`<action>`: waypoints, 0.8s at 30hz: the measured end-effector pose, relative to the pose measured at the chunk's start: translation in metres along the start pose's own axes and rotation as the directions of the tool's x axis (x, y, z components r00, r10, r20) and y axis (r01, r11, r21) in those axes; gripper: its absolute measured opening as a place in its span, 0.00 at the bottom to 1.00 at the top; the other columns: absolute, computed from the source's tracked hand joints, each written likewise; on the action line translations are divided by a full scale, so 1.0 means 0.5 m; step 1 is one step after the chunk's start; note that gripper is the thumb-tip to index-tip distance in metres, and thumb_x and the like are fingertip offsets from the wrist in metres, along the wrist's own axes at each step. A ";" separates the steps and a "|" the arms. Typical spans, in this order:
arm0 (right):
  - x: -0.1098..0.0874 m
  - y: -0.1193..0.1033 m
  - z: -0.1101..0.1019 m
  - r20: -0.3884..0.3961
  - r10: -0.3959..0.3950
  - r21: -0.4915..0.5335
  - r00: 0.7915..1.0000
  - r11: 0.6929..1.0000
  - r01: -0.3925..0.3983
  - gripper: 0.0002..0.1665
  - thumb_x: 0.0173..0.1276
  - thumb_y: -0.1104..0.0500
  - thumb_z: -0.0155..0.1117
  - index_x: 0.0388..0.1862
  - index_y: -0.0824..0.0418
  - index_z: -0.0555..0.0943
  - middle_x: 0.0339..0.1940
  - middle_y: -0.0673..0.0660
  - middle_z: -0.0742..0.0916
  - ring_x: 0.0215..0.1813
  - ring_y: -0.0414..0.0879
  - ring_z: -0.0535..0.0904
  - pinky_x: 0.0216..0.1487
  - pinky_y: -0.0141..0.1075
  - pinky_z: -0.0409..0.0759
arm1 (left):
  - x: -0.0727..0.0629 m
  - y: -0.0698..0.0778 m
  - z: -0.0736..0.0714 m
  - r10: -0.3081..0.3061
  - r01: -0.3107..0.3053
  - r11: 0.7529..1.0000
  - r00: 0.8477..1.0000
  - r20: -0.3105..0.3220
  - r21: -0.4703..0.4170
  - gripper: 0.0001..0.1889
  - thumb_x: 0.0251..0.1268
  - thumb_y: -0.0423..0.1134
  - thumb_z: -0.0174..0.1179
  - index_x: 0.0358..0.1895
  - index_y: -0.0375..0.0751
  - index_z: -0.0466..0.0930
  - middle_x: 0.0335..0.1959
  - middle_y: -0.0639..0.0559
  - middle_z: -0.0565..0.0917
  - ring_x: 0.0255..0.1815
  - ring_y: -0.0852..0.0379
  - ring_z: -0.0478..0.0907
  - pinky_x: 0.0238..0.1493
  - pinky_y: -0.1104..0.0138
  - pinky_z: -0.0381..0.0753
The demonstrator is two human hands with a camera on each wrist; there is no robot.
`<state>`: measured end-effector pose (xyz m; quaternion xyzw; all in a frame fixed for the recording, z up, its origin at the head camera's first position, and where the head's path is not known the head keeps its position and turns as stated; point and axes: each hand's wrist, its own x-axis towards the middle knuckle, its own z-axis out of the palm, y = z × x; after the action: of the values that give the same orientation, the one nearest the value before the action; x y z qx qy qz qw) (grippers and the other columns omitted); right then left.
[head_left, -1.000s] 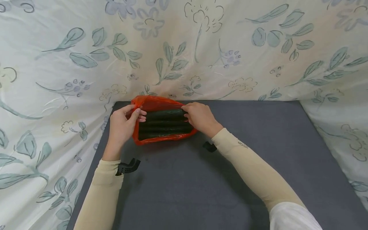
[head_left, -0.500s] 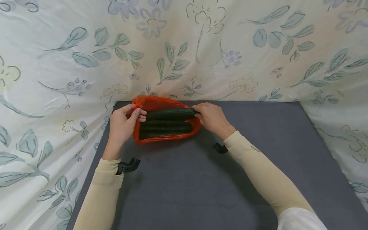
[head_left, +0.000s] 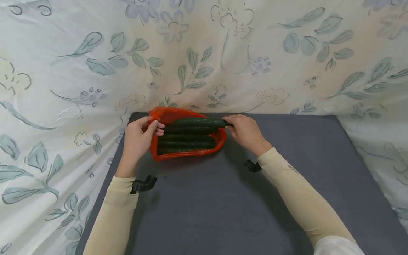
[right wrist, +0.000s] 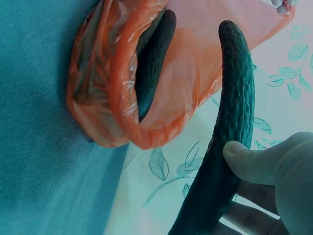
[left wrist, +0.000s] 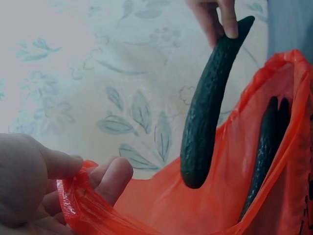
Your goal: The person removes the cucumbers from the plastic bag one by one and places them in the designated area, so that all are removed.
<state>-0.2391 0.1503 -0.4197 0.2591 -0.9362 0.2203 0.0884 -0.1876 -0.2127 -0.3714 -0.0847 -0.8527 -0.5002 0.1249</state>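
Note:
A red plastic bag (head_left: 178, 154) lies open on its side near the back of the table, with a couple of dark green cucumbers (head_left: 188, 138) in it. My left hand (head_left: 137, 141) pinches the bag's left rim; the left wrist view shows the red film (left wrist: 78, 205) between thumb and fingers. With thumb and fingers, my right hand (head_left: 247, 132) grips one end of another cucumber (head_left: 200, 122). Both wrist views show that cucumber (right wrist: 237, 88) raised above the bag's mouth, apart from the cucumbers (right wrist: 155, 63) inside. The bag's bottom is hidden.
Grey cloth (head_left: 204, 205) covers the table. A white curtain with leaf and flower prints (head_left: 267, 46) hangs close behind it and along both sides. Each wrist carries a black camera mount (head_left: 143, 184).
My right hand has moved to the right and drawn one cucumber up out of the row in the bag. My left hand has kept its hold on the rim.

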 end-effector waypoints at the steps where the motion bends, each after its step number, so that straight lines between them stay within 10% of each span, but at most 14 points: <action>1: 0.000 0.002 0.000 0.002 0.001 -0.002 1.000 1.000 -0.001 0.23 0.77 0.63 0.73 0.69 0.63 0.85 0.63 0.62 0.89 0.59 0.60 0.86 0.53 0.56 0.89 | -0.001 -0.001 0.000 0.000 0.000 1.000 1.000 0.000 0.001 0.14 0.84 0.33 0.60 0.61 0.26 0.85 0.43 0.38 0.92 0.34 0.58 0.91 0.45 0.71 0.89; 24: -0.051 0.059 -0.031 0.002 0.077 -0.003 0.997 0.997 -0.077 0.25 0.77 0.64 0.72 0.71 0.63 0.84 0.63 0.64 0.88 0.59 0.61 0.86 0.54 0.55 0.88 | -0.003 -0.006 0.001 0.030 -0.030 0.999 1.000 0.003 0.016 0.13 0.84 0.34 0.61 0.59 0.28 0.87 0.42 0.40 0.92 0.34 0.53 0.92 0.44 0.71 0.90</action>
<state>-0.2319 0.1915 -0.4238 0.2231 -0.9459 0.2217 0.0792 -0.1870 -0.2138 -0.3747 -0.0972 -0.8556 -0.4911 0.1318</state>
